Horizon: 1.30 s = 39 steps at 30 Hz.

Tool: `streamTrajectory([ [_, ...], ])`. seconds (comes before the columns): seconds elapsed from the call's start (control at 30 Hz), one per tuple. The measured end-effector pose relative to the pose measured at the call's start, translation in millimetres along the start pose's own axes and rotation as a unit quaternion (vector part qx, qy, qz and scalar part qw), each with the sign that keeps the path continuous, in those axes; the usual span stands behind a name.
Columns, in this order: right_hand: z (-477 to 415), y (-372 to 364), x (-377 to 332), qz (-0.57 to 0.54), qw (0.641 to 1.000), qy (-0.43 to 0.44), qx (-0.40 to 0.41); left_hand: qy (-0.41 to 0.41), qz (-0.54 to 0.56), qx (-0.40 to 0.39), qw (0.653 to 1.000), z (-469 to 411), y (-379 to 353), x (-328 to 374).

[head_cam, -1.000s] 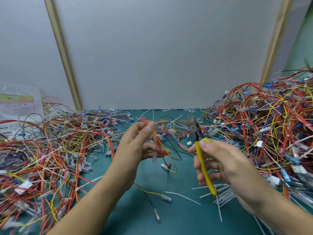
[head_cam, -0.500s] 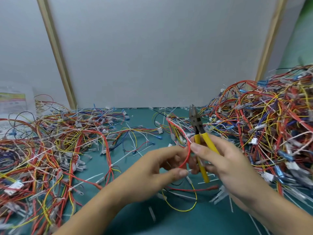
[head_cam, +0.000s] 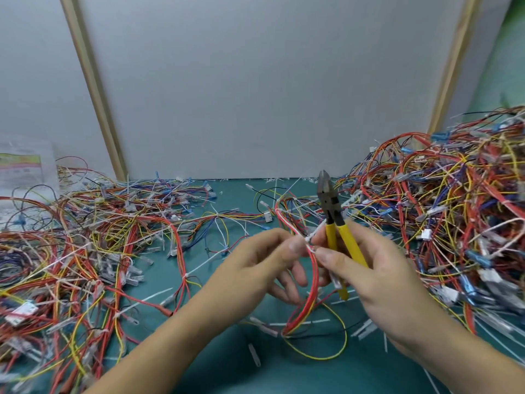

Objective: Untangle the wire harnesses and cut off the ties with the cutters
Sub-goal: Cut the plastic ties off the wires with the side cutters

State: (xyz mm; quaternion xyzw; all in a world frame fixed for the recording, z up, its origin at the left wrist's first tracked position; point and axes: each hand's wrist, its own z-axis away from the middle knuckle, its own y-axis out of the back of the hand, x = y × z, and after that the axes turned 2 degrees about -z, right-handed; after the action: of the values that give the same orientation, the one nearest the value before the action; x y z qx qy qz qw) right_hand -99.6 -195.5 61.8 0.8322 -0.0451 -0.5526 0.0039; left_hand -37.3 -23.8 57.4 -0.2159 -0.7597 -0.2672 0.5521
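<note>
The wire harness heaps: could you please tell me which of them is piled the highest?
The heap on the right, which mounds up tall in a thick tangle. The heap on the left lies spread low across the green mat.

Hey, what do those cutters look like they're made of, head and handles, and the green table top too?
Cutters: the head looks like dark, dull metal, grey with a faint sheen. The handles seem sleeved in smooth yellow plastic or rubber, evenly coloured. Table top: probably a matte green mat, flat and unreflective.
</note>
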Motion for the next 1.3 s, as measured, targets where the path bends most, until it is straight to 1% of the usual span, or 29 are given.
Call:
streamTrajectory([
  [0.07, 0.8, -1.7, 1.2, 0.014, 1.000, -0.009, -0.020, 0.002, 0.029, 0.042, 0.999, -2.9, -0.2, 0.0],
  [0.17, 2.0, -3.0, 1.4, 0.009, 0.999, -0.019, -0.039, -0.010, 0.042, 0.071, 0.997, -4.6, -0.3, -2.4],
  [0.27, 2.0, -3.6, 0.6, 0.014, 1.000, -0.020, -0.017, -0.039, 0.041, 0.099, 0.994, -4.5, 0.9, -2.7],
  [0.37, 1.1, -2.9, 0.6, 0.013, 1.000, -0.013, 0.015, -0.081, 0.004, 0.116, 0.990, -3.6, 2.0, -3.4],
  [0.5, 1.6, -3.8, 2.1, 0.003, 1.000, -0.005, 0.024, -0.102, -0.068, 0.098, 0.988, -0.6, -1.2, -3.5],
  [0.6, 2.3, -5.7, 3.4, 0.012, 1.000, 0.003, 0.024, -0.096, -0.086, 0.084, 0.988, 1.7, -2.7, -3.0],
  [0.97, 4.7, -12.1, 5.3, 0.019, 0.997, 0.044, 0.055, -0.097, -0.010, 0.057, 0.994, -0.9, -7.0, 1.4],
  [1.13, 2.4, -9.3, 3.8, 0.026, 0.995, 0.060, 0.069, -0.065, 0.060, 0.025, 0.996, 2.2, -10.1, 0.9],
  [1.2, 0.7, -6.5, 4.0, 0.026, 0.995, 0.051, 0.081, -0.067, 0.068, 0.037, 0.995, 1.6, -10.8, 1.2],
  [1.3, -0.5, -3.2, 5.2, 0.020, 0.996, 0.011, 0.082, -0.082, 0.063, 0.069, 0.992, -0.5, -5.8, 3.8],
])
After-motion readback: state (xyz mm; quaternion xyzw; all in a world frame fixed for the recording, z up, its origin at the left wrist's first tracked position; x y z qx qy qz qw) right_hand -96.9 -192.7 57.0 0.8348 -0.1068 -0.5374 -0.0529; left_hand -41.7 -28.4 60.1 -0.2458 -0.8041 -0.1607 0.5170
